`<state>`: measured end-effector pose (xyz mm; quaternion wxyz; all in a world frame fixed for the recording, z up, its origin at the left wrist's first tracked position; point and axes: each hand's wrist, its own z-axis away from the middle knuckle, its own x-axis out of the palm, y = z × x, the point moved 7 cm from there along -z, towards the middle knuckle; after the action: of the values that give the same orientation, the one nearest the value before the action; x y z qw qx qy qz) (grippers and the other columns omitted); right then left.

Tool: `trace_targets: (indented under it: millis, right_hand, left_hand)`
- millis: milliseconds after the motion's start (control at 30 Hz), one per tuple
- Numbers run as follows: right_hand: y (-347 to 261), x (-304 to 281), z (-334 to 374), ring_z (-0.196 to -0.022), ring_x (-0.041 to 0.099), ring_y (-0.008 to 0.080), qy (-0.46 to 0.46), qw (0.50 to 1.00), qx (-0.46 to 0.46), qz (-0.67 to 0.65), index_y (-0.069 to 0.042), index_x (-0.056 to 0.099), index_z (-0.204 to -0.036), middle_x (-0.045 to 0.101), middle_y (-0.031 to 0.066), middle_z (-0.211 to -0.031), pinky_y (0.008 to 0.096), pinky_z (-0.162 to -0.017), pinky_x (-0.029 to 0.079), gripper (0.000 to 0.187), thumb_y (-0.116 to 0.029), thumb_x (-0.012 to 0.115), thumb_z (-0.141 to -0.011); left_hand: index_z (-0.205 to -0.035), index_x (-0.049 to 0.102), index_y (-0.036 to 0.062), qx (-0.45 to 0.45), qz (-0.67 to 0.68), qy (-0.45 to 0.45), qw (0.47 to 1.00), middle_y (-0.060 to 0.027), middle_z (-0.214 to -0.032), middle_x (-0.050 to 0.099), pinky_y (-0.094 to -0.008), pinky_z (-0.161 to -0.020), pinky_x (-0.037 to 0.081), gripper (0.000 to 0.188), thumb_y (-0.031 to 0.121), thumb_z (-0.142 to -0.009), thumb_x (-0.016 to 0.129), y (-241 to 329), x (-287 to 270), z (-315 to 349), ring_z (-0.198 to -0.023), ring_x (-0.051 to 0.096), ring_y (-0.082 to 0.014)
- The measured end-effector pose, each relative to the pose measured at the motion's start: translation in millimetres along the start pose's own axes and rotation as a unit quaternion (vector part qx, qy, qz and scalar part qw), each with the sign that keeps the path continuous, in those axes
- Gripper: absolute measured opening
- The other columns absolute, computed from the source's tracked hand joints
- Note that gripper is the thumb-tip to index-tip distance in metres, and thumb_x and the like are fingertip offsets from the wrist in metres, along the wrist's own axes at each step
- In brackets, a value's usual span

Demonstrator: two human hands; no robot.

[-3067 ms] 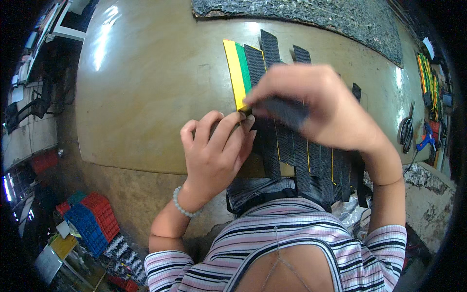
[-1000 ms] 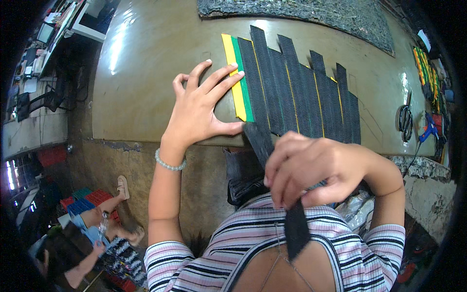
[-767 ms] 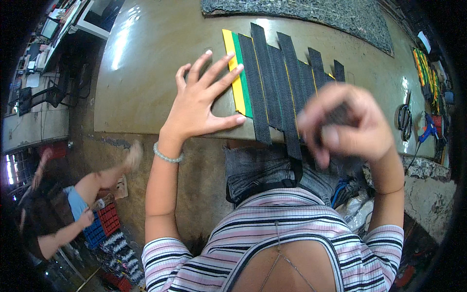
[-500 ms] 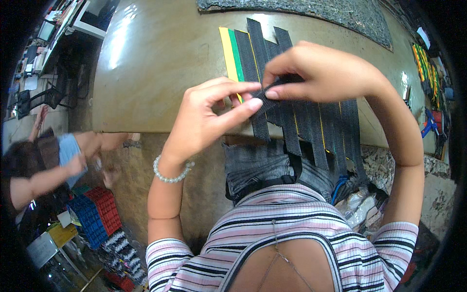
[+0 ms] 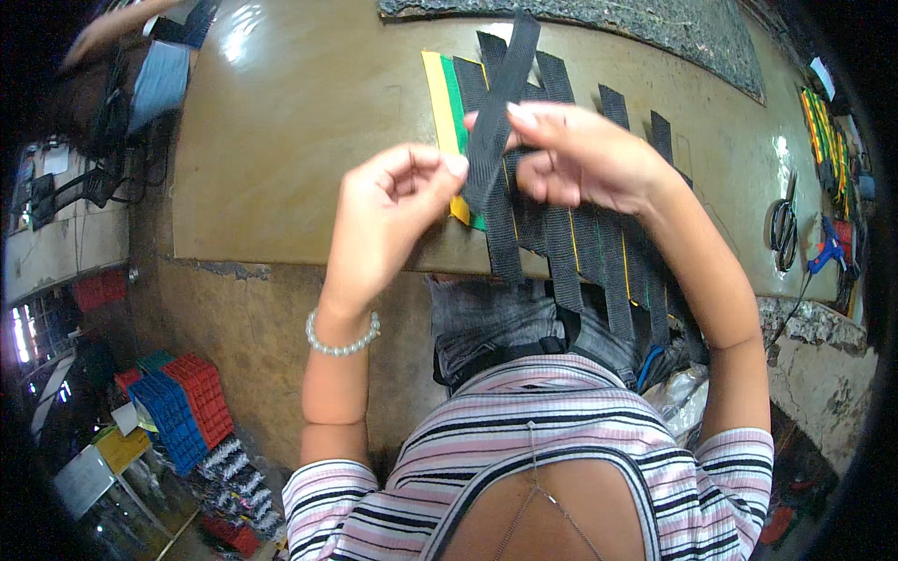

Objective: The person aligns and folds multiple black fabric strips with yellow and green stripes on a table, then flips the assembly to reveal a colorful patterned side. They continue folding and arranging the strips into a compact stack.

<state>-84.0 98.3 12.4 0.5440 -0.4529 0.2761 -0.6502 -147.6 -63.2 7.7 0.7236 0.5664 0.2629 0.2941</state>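
Observation:
My right hand [image 5: 585, 154] is closed on a black webbing strap [image 5: 500, 122], its thumb over the front and fingertips behind. The strap stands raised and slanted above the others. My left hand [image 5: 393, 201] is closed in a pinch at the strap's lower left edge; its thumb partly hides the contact. Beneath both hands, several black webbing strips [image 5: 561, 248] lie side by side across the table's near edge, some ends hanging over it. At their left lies a yellow and green strip [image 5: 436, 103], its lower part behind my left fingers.
A dark speckled slab [image 5: 645, 33] lies at the table's [image 5: 299, 150] far side. Black-handled scissors [image 5: 784, 229] and a blue glue gun [image 5: 827, 251] are at right, beside yellow, green and black strips [image 5: 823, 140]. Another person's arm [image 5: 117, 33] shows at upper left.
The black strap has come up and now stands upright between my hands. My right hand has shifted slightly and turned. The other person has moved from the left toward the upper left.

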Motion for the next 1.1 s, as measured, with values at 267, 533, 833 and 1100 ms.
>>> trace_targets:
  millis: [267, 533, 833, 1100]
  right_hand:
    - [-49, -2, -19, -0.068, 0.057, 0.0050, -0.058, 0.945, -0.223, 0.234, -0.005, 0.076, -0.114, 0.069, -0.0030, -0.086, 0.0228, -0.058, 0.047, 0.027, -0.017, 0.080, -0.090]
    - [-21, -13, -59, -0.070, 0.065, 0.0080, -0.064, 0.927, -0.231, 0.288, -0.001, 0.069, -0.100, 0.069, 0.0032, -0.079, 0.0230, -0.063, 0.055, 0.018, -0.018, 0.075, -0.094]
    - [-18, -21, -65, -0.060, 0.068, 0.0138, 0.024, 0.974, -0.103, 0.201, 0.005, 0.062, -0.106, 0.068, 0.0075, -0.076, 0.0263, -0.061, 0.061, 0.031, -0.025, 0.069, -0.100]
    - [-14, -21, -62, -0.063, 0.068, 0.0124, -0.003, 0.972, -0.100, 0.211, 0.004, 0.064, -0.102, 0.069, 0.0070, -0.077, 0.0241, -0.056, 0.058, 0.034, -0.027, 0.077, -0.094]
  left_hand:
    - [-0.086, 0.072, 0.0034, 0.130, -0.264, 0.090, 0.951, -0.0044, -0.075, 0.064, -0.0310, -0.067, 0.045, 0.013, 0.014, -0.087, 0.080, 2, -2, 28, -0.072, 0.054, -0.0170]
    - [-0.099, 0.075, 0.0117, 0.255, -0.382, 0.118, 0.880, -0.0036, -0.106, 0.068, -0.0390, -0.089, 0.046, 0.020, 0.014, -0.080, 0.083, -2, -1, 33, -0.098, 0.058, -0.0250]
    - [-0.120, 0.075, 0.0140, 0.346, -0.368, 0.076, 0.859, -0.0051, -0.126, 0.066, -0.0405, -0.098, 0.047, 0.046, 0.010, -0.075, 0.085, -4, 1, 39, -0.110, 0.060, -0.0282]
    - [-0.136, 0.061, 0.0085, 0.333, -0.285, 0.110, 0.892, -0.0110, -0.121, 0.064, -0.0419, -0.097, 0.049, 0.070, 0.009, -0.072, 0.088, -2, -9, 45, -0.110, 0.061, -0.0343]
